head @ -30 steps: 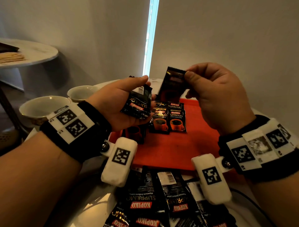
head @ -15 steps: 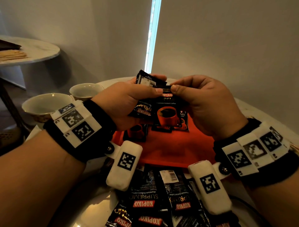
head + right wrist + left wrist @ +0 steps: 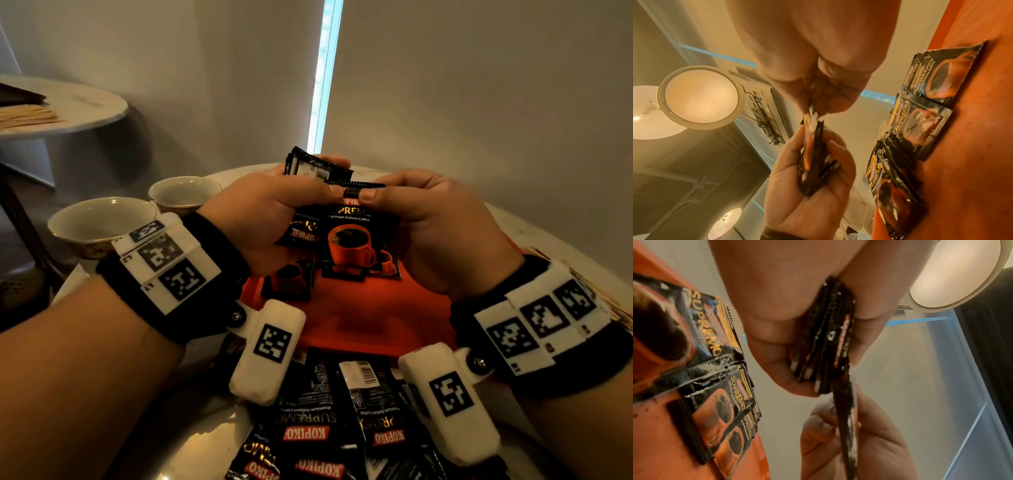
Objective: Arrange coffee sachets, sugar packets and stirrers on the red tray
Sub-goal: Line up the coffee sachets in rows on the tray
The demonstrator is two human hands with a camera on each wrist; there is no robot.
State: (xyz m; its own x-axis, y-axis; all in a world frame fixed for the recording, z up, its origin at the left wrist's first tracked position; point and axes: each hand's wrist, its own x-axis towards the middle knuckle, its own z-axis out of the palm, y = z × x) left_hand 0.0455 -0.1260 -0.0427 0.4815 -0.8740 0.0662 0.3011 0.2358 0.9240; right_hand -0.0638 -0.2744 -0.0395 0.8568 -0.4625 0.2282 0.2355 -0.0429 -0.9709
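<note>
While the left hand (image 3: 263,219) keeps a small stack of black foil coffee sachets (image 3: 824,344) squeezed between thumb and curled fingers, the right hand (image 3: 435,229) pinches the top edge of one black sachet with an orange cup picture (image 3: 356,236) — probably to pull it free and lay it down. Both hands hover mid-frame, knuckles up, over the flat red plastic tray (image 3: 370,318), where more sachets (image 3: 920,123) lie in a row.

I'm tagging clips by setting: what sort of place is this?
Probably a hotel room or lounge, though I can't be sure: a round table with a red tray of coffee sachets, two cups, and a round ceiling lamp.
</note>
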